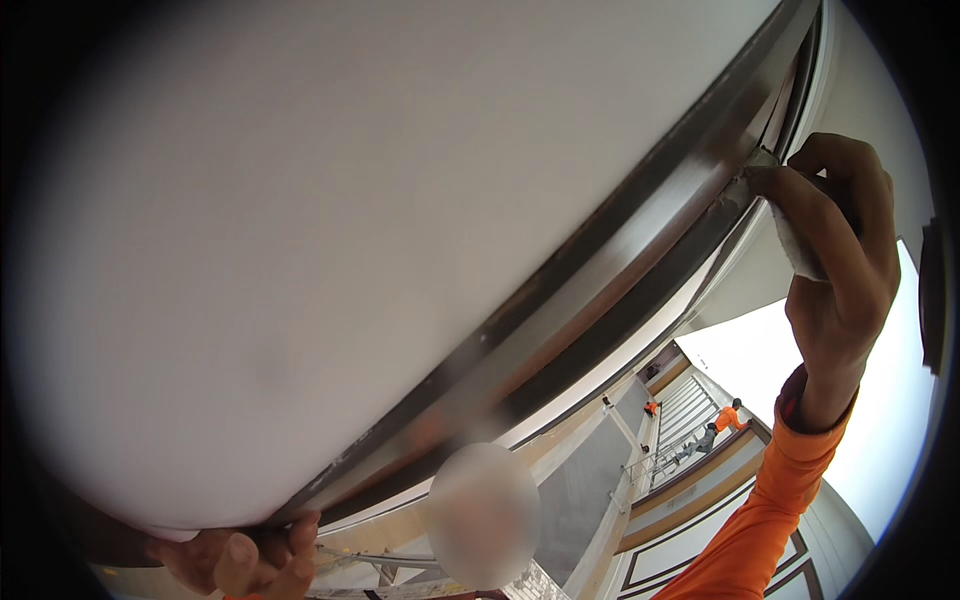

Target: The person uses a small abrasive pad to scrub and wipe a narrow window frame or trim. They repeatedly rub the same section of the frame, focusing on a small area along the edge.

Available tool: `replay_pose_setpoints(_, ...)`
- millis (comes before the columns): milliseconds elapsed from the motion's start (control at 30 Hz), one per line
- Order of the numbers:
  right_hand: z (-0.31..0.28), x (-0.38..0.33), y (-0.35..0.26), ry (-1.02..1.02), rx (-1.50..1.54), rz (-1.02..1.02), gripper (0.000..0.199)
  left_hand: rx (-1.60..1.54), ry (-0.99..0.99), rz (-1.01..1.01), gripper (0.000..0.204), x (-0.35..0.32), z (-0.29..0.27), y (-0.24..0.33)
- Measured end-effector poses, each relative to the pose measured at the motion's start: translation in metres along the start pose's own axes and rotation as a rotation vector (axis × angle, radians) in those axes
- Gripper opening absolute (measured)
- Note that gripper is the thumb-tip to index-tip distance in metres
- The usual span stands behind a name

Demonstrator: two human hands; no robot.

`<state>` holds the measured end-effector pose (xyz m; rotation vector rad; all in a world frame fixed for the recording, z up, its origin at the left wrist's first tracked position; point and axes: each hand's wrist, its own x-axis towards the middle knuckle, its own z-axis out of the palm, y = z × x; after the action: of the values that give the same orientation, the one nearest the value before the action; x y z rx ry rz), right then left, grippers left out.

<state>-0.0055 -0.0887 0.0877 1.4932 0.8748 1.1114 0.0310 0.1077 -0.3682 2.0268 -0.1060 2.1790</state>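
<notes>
Head view: dark trim (610,265) edges white surface (330,240), room (595,490) beyond; right grip (855,235) pinches cloth (796,245).

I'd take this for a building site, a large interior at the finishing stage. Below and to the right of the long dark moulding (600,260), well apart from it, a worker in an orange top (727,418) stands by a pale barred frame (688,408), and a smaller orange-clad figure (651,408) shows just beyond. Nearer me, right of the moulding, an orange sleeve (790,465) matches their clothes. Farther below the moulding I see white wall panels (690,545) outlined in dark trim.
</notes>
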Motion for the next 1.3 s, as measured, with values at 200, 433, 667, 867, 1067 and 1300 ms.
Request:
replay_pose_setpoints(200, 0.003, 0.000, -0.001, 0.024, 0.000, -0.040, 0.029, 0.013, -0.009, -0.006, 0.053, 0.000, -0.005, 0.005)
replay_pose_setpoints(433, 0.028, 0.002, -0.002, 0.088, 0.204, 0.076, 0.025, 0.009, 0.006, -0.019, 0.051, 0.001, 0.013, 0.001)
replay_pose_setpoints(667, 0.032, -0.001, -0.006, 0.094, 0.176, 0.033, 0.023, -0.014, 0.031, -0.018, 0.049, -0.003, 0.022, 0.006)
replay_pose_setpoints(867, 0.035, 0.000, -0.012, 0.111, 0.171, 0.051, 0.027, -0.005, 0.052, -0.012, 0.048, -0.004, 0.025, 0.008)
replay_pose_setpoints(1067, 0.041, -0.005, -0.015, 0.140, 0.115, 0.039, 0.027, -0.009, 0.088, -0.005, 0.046, -0.011, 0.035, 0.011)
replay_pose_setpoints(1300, 0.040, -0.003, -0.015, 0.093, -0.002, 0.019, 0.025, -0.009, 0.112, 0.018, 0.044, -0.011, 0.040, 0.011)
